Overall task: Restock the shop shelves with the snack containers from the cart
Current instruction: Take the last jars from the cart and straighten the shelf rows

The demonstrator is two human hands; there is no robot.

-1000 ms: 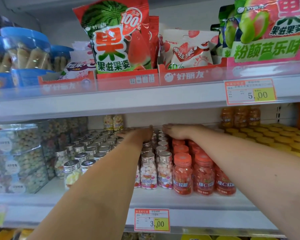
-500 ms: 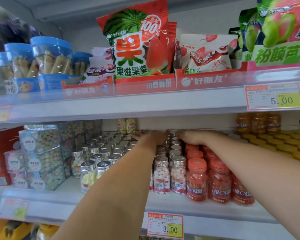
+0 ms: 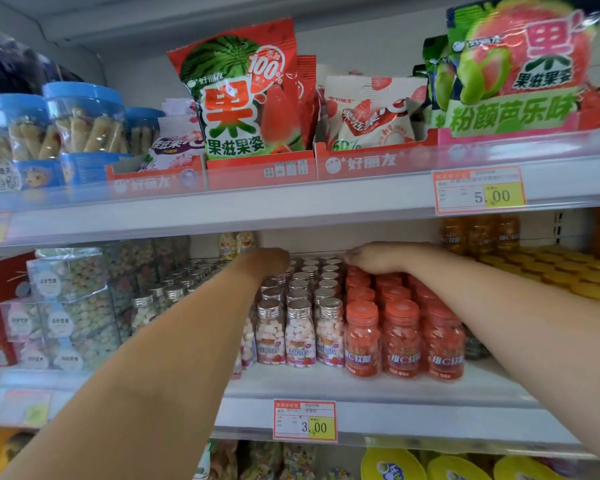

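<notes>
shelf [image 3: 326,386] centre frame | your left hand [image 3: 267,261] and right hand [image 3: 371,258] over rear bottles [image 3: 300,337] | fingers hidden, can't tell grip | bottles likely light, stiff, slick, tippy | grab body under cap

Clear glossy plastic bottles [image 3: 300,336] w/ shiny metallic-looking caps [image 3: 299,308]; orange bottles [image 3: 362,348] w/ matt plastic lids; glossy foil-like snack bags [image 3: 238,95]; smooth shelf [image 3: 326,386].
</notes>
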